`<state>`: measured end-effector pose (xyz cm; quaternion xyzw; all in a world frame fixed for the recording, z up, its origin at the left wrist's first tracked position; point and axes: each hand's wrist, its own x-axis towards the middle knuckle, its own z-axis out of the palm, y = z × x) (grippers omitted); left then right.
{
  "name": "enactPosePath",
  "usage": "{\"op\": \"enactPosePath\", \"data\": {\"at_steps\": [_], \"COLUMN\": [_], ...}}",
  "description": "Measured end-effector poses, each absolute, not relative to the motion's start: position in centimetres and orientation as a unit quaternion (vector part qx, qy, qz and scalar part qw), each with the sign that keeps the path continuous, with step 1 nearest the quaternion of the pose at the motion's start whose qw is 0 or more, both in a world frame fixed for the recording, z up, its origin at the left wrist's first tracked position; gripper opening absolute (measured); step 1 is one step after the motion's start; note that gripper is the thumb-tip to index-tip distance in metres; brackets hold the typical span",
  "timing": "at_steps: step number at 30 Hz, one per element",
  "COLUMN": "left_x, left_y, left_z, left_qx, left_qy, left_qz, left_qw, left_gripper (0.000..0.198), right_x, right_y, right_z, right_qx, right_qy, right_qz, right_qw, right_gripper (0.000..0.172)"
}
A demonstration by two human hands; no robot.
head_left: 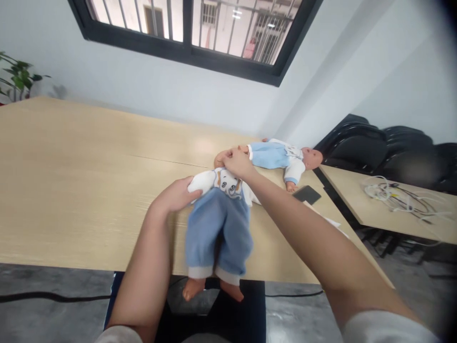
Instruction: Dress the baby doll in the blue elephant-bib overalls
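Two grips on one baby doll [203, 216]: left grip [177, 194] pinches white sleeve [204, 180], right grip [237, 163] covers head [219, 160], closure unclear. Chest [228, 185] sits between them. Likely positioning; next move needs steady support.

Up top, a dark-framed, barred window [187, 26] breaks up the white wall [135, 78], and at the left edge sits a leafy green plant [21, 76]. Over to the right, black chairs [360, 145] crowd behind a second table [352, 196], white and dark cables [396, 196] tangled across it. Nearer in, a dark flat rectangle [307, 195] lies on the worktop [82, 190] by white papers [333, 222], while a black cord [50, 296] crosses the grey floor [71, 321].
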<state>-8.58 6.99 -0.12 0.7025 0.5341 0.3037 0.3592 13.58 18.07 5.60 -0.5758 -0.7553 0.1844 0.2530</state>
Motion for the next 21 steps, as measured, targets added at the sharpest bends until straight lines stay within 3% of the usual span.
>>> {"op": "enactPosePath", "data": {"at_steps": [4, 8, 12, 16, 18, 21], "left_x": [-9.3, -9.3, -9.1, -7.4, -5.4, -1.2], "left_y": [7.2, 7.9, 8.2, 7.8, 8.1, 9.9], "left_z": [-0.6, -1.7, -2.8, -1.1, 1.0, 4.0], "left_qx": [0.69, 0.704, 0.691, 0.706, 0.762, 0.861], "left_qy": [0.558, 0.571, 0.638, 0.652, 0.578, 0.437], "left_qz": [0.277, 0.248, 0.216, 0.265, 0.289, 0.248], "left_qw": [0.368, 0.341, 0.263, 0.077, 0.041, 0.079], "left_gripper": [0.052, 0.047, 0.05, 0.064, 0.055, 0.038], "right_x": [18.1, 24.5, 29.7, 31.6, 31.5, 30.9], "right_y": [12.0, 6.4, 6.8, 9.6, 10.3, 10.7], "right_z": [2.9, -2.0, -4.5, -3.9, -3.4, -2.8], "right_qx": [-0.585, -0.608, -0.659, -0.687, -0.685, -0.702], "right_qy": [-0.696, -0.669, -0.7, -0.713, -0.714, -0.695], "right_qz": [0.169, 0.183, 0.052, 0.076, 0.111, 0.142], "right_qw": [0.38, 0.387, 0.27, 0.119, 0.09, 0.064], "right_gripper": [0.026, 0.033, 0.039, 0.046, 0.042, 0.043]}}
